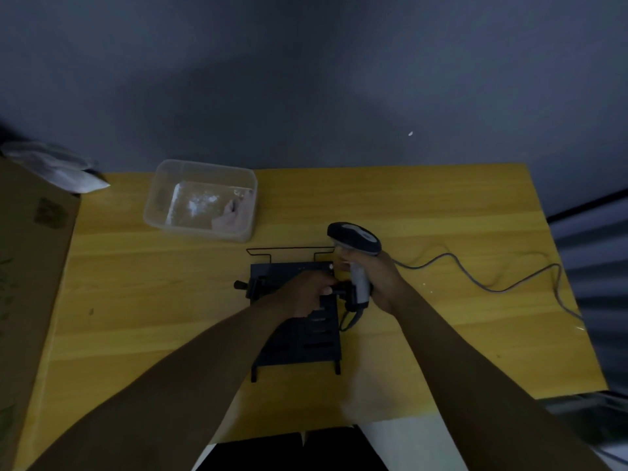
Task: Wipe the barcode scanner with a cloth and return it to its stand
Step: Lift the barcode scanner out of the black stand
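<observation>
The grey and dark barcode scanner (355, 237) stands upright at the right edge of the black metal stand (302, 348) in the middle of the yellow table. My right hand (382, 283) is wrapped around the scanner's handle. My left hand (302, 295) rests on the stand and pinches a black clamp part next to the handle. The scanner's grey cable (475, 277) trails off to the right across the table. A pale cloth (232, 215) lies in the clear plastic tub (159, 198) at the back left.
A large cardboard box (30, 266) stands along the table's left edge with a white bag (61, 169) behind it. The table's right edge (574, 300) borders a dark drop. A dark wall rises behind the table.
</observation>
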